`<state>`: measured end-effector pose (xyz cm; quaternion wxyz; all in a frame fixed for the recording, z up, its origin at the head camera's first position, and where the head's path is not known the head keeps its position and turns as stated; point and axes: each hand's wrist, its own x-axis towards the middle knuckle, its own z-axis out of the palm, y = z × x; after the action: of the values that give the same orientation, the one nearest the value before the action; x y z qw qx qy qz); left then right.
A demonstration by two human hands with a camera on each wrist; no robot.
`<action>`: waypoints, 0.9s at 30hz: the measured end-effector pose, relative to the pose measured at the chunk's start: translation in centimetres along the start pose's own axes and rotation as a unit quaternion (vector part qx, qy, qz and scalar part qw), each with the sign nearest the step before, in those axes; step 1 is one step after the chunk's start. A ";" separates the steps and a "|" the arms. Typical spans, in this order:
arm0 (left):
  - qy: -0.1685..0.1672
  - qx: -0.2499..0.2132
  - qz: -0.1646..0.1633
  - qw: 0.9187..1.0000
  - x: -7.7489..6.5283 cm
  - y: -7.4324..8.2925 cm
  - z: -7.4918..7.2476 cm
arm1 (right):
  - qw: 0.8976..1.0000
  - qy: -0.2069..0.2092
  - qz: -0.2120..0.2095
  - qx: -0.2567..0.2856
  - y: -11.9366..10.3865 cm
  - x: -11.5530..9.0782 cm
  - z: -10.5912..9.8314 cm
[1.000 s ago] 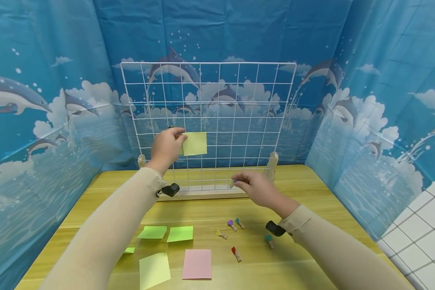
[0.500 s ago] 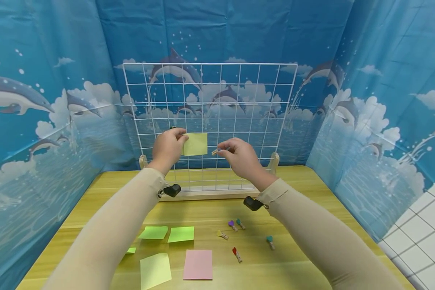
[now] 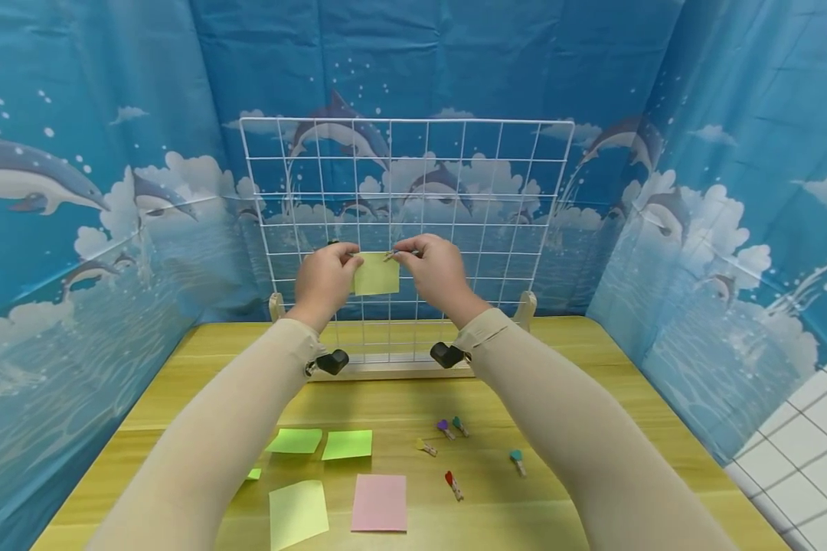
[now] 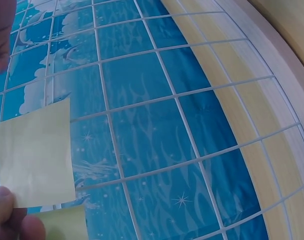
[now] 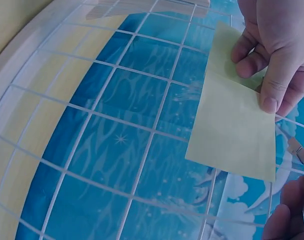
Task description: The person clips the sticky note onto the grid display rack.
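Observation:
My left hand [image 3: 322, 283] pinches a pale yellow sticky note [image 3: 377, 277] by its left side, flat against the front of a white wire grid [image 3: 406, 120]. A second yellow note [image 5: 224, 47] sits beside it, mostly covered by the left hand in the head view. At the first note's top right corner, my right hand [image 3: 436, 274] pinches a small wooden clothespin [image 5: 297, 149]. Its tip overlaps the top edge of the note in the head view, while the right wrist view shows it just off the paper. The right fingers partly cover it.
Loose heart-topped clothespins lie on the table, including a red one [image 3: 453, 486], a yellow one [image 3: 426, 447] and a teal one [image 3: 518, 462]. Left of them are a pink note [image 3: 380, 503], a yellow note [image 3: 299, 513] and green notes [image 3: 348, 445]. A wooden base [image 3: 386, 371] supports the grid.
My right hand has risen from low at the grid's right and moved left to the note's top right corner, carrying the clothespin. The left hand keeps its hold on the note.

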<state>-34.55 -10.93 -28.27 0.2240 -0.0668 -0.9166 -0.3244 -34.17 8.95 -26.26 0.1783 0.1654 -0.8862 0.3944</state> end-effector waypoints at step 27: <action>0.028 -0.009 0.014 0.999 -0.2 -0.1 0.5 | 0.999 0.022 0.031 -0.028 -1.5 1.7 1.6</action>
<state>-34.56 -10.69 -28.77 0.2539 -0.0722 -0.9058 -0.3316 -35.28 6.49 -25.54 0.1899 0.1239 -0.8974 0.3785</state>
